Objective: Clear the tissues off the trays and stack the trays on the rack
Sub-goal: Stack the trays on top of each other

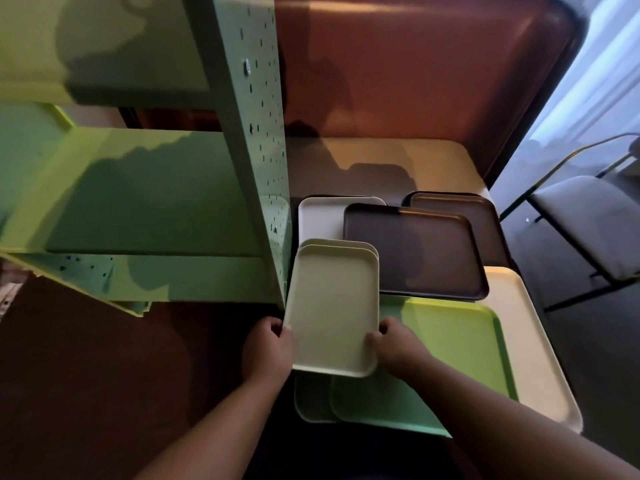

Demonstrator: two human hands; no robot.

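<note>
Both hands are on a small pale cream tray (pixel 332 306), a plain rounded-corner rectangle with a shallow raised lip and nothing on it. The left hand (pixel 266 351) grips its left long edge near the close corner with the thumb curled over the rim, and the right hand (pixel 391 344) does the same on the right edge, fingers wrapped under, so it's pinched from both sides. A second cream tray (pixel 341 244) of the same shape peeks out right behind its far end; can't tell if the two are nested together or just overlapping. The held tray sits just beside the front post of the green metal rack (pixel 256 140), which has perforated uprights and flat shelves, and it hangs above more trays spread over the table (pixel 398 161): a big lime green tray (pixel 450 344) under the right hand, a mint green tray (pixel 381 407) and a greyish small tray (pixel 310 396) near the bottom edge, a large cream tray (pixel 530 341) off to the right, a dark brown tray (pixel 412 251) in the middle, another brown tray (pixel 478 216) partly tucked behind it, and a white tray (pixel 322 216) by the rack. No tissues that I can spot on any of them. The table is light-coloured, pushed against a reddish-brown padded booth back (pixel 433 71). A chair (pixel 588 220) with a grey cushion and thin black frame stands to the right, next to pale curtains (pixel 609 64). Lighting is dim and shadowy.
</note>
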